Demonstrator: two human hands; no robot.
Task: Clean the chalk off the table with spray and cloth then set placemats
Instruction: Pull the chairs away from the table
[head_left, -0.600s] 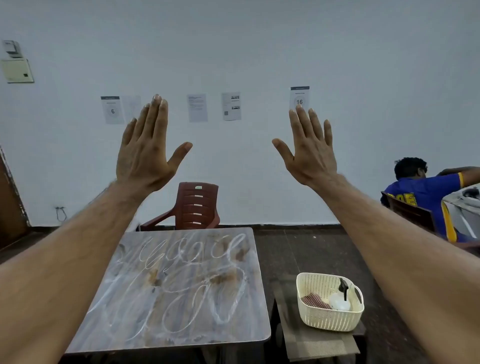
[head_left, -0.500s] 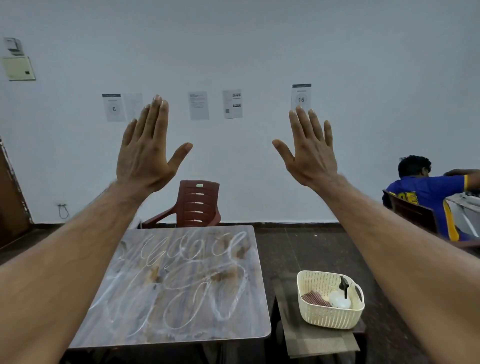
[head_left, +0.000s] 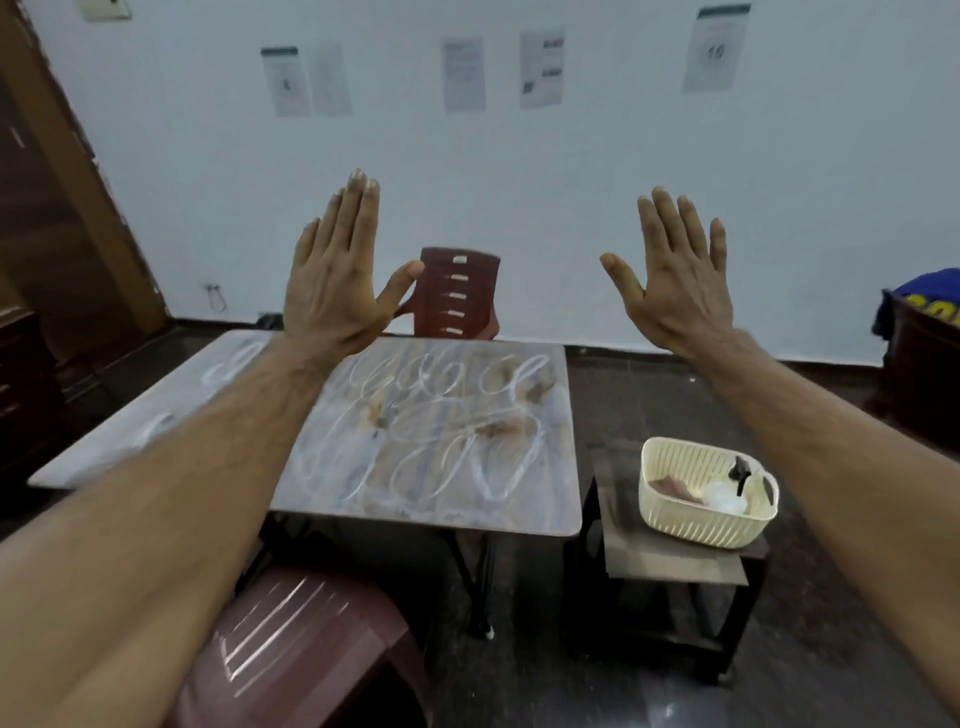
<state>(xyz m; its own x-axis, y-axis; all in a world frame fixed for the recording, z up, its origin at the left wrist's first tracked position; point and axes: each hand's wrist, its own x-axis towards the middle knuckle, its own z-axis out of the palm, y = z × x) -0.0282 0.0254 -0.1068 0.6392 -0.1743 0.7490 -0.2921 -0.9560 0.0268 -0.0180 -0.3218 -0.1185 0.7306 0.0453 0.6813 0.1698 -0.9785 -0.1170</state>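
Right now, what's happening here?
Nothing is being handled yet. The person holds the left hand and right hand up in the air, fingers straight, both empty. The table below still carries white chalk scribbles. The spray bottle and a cloth sit untouched in the cream basket on a small side stand to the table's right. No placemats are visible on the table.
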